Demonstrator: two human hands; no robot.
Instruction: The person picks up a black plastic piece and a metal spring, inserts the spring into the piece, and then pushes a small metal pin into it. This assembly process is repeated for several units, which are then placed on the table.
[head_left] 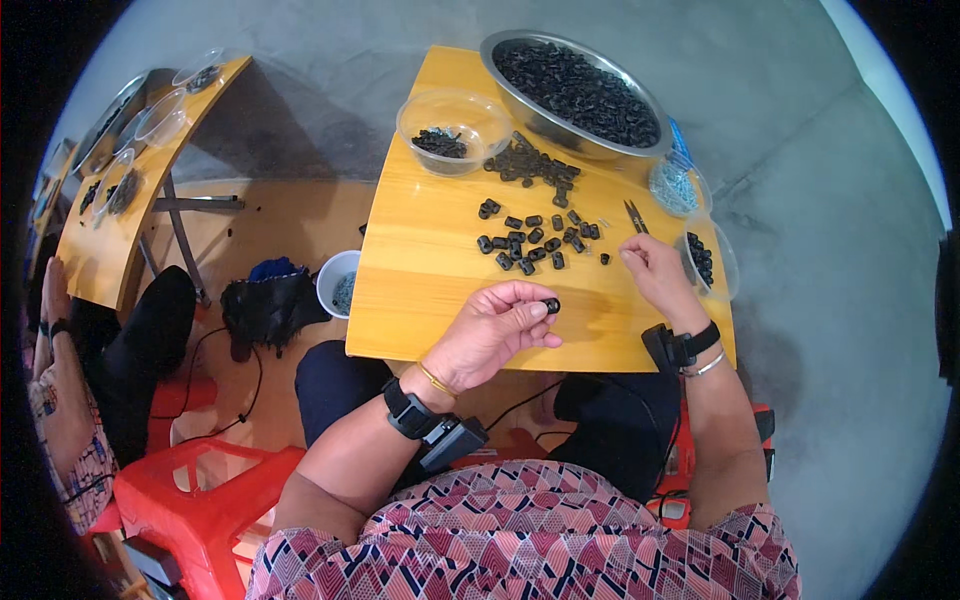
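My left hand [492,330] is raised over the table's near edge. Its thumb and forefinger pinch a small black cord lock-like plastic piece [552,306], a short barrel shape. To the right, my right hand [660,275] hovers over the table with its fingers curled together; what they hold, if anything, is too small to make out. Dark pointed tweezers [635,215] stick out just beyond these fingers, their rear end hidden by the hand. Several loose black barrel pieces [536,236] lie beyond my left hand, with a heap of smaller black parts [530,162] behind them.
A large metal bowl [488,62] of black parts stands at the table's far side. Clear plastic bowls [402,125] sit left and right. A white bucket [325,285] and red stool [150,480] are at left. Another person's arm [62,400] shows beside a second table.
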